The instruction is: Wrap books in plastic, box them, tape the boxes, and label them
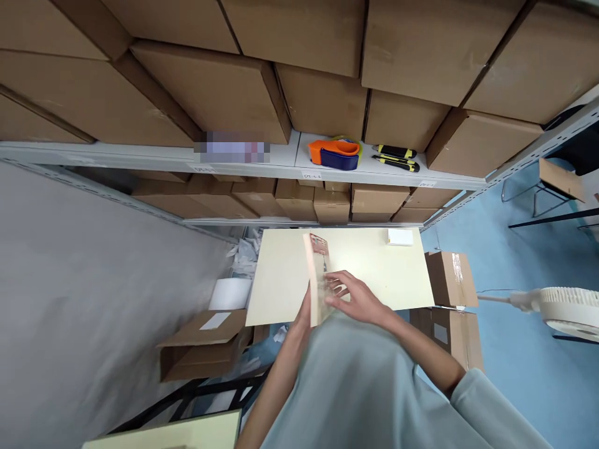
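Note:
A thick book [320, 259] with a pale page edge and a printed cover stands upright and slightly tilted above the cream table. Its lower part is gripped by my left hand [304, 308], whose fingers are mostly hidden behind it. My right hand [353, 295] is at the cover side with its fingers apart; the fingertips are at the cover, though whether they press on it I cannot tell. On the cream table [369, 262] behind, a small white box [400, 237] lies near the far right corner.
Above the table, a metal shelf [281, 168] carries cardboard boxes [322, 100], an orange and blue tape dispenser [334, 154] and yellow-black utility knives [397, 158]. An open carton [206, 343] stands left, stacked cartons [452, 280] right, with a white fan [571, 312] beyond.

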The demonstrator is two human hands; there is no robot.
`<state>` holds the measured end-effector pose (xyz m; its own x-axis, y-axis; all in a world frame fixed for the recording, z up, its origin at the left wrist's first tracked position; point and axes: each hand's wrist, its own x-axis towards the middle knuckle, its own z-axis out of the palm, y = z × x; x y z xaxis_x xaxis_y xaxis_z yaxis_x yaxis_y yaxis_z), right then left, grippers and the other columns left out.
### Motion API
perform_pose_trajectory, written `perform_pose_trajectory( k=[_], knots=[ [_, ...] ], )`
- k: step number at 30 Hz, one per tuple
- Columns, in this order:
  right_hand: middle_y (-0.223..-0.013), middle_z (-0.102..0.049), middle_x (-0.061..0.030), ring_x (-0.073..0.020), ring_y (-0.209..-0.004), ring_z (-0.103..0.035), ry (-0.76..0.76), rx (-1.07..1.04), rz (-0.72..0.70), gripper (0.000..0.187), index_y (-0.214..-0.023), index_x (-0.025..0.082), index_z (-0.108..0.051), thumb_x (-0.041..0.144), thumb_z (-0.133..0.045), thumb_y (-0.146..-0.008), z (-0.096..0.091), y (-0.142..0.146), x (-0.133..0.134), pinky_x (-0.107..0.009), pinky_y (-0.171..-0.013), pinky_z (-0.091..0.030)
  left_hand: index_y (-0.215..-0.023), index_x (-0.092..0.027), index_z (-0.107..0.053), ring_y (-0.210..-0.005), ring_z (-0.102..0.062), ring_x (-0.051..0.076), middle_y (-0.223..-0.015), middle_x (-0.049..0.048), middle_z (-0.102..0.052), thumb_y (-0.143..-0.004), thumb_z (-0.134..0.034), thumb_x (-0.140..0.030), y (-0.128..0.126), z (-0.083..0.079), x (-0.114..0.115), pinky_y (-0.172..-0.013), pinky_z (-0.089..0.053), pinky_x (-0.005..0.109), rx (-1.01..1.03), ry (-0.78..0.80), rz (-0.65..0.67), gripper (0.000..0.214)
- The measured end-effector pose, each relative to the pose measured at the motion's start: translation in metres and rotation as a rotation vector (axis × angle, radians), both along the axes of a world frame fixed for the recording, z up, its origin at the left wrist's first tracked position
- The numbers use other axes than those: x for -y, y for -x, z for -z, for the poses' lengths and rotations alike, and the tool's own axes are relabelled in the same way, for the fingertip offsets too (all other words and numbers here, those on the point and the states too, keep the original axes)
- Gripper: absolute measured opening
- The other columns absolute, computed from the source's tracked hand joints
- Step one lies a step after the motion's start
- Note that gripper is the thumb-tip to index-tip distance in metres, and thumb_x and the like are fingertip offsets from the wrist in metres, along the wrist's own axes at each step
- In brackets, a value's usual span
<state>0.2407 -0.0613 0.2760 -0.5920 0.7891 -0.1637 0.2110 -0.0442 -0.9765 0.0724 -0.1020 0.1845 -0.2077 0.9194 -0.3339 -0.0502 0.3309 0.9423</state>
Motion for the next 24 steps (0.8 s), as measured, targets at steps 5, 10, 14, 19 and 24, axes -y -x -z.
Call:
perform_pose_trajectory(
  k=[5,10,14,19,24],
  knots=[
    [-0.123,-0.075,-0.0087,-0.0273,-0.105,-0.070,0.069,0.111,0.138,0.051,-0.136,0.026,-0.064,0.055,-0.071,-0.095,0.038,0.007,-0.011,-0.039,-0.088,-0.057,-0.155,-0.025,-0.054,-0.151,-0.055,0.036,-0.154,0.0173,-0.064,-0.086,-0.079,-0.057,0.027,0.007,0.005,-0.120,-0.050,0.049,0.100,0.103,-0.146,0.080],
    [-0.098,-0.073,-0.0055,-0.0241,-0.090,-0.066,0.137,0.139,0.198,0.046,-0.108,0.021,-0.066,0.064,-0.069,-0.090,0.095,0.029,-0.027,-0.034,-0.081,-0.054,-0.151,-0.020,-0.059,-0.150,-0.055,0.033,-0.153,0.0183,-0.065,-0.087,-0.074,-0.040,0.075,0.026,0.014,-0.124,-0.045,0.048,0.072,0.127,-0.206,0.068],
    [-0.073,-0.059,0.0012,-0.0193,-0.073,-0.056,0.156,0.224,0.150,0.044,-0.088,0.023,-0.060,0.065,-0.073,-0.085,0.129,0.062,-0.041,-0.029,-0.068,-0.046,-0.146,-0.020,-0.065,-0.150,-0.056,0.033,-0.155,0.0166,-0.064,-0.086,-0.072,-0.034,0.115,0.045,0.014,-0.124,-0.046,0.048,0.075,0.124,-0.247,0.061],
    [-0.063,-0.045,0.0063,-0.0160,-0.064,-0.048,0.183,0.264,0.095,0.045,-0.074,0.026,-0.049,0.061,-0.075,-0.082,0.164,0.128,-0.065,-0.027,-0.062,-0.039,-0.142,-0.020,-0.068,-0.150,-0.055,0.033,-0.152,0.0166,-0.067,-0.087,-0.073,-0.025,0.176,0.077,-0.002,-0.122,-0.049,0.048,-0.037,0.207,-0.326,0.056],
    [-0.062,-0.041,0.0086,-0.0142,-0.064,-0.044,0.216,0.336,0.156,0.041,-0.071,0.026,-0.045,0.055,-0.073,-0.081,0.199,0.196,-0.093,-0.026,-0.062,-0.037,-0.131,-0.014,-0.071,-0.140,-0.065,0.033,-0.137,0.0202,-0.075,-0.082,-0.075,-0.016,0.231,0.112,-0.039,-0.119,-0.052,0.048,-0.103,0.284,-0.342,0.050]
  ],
)
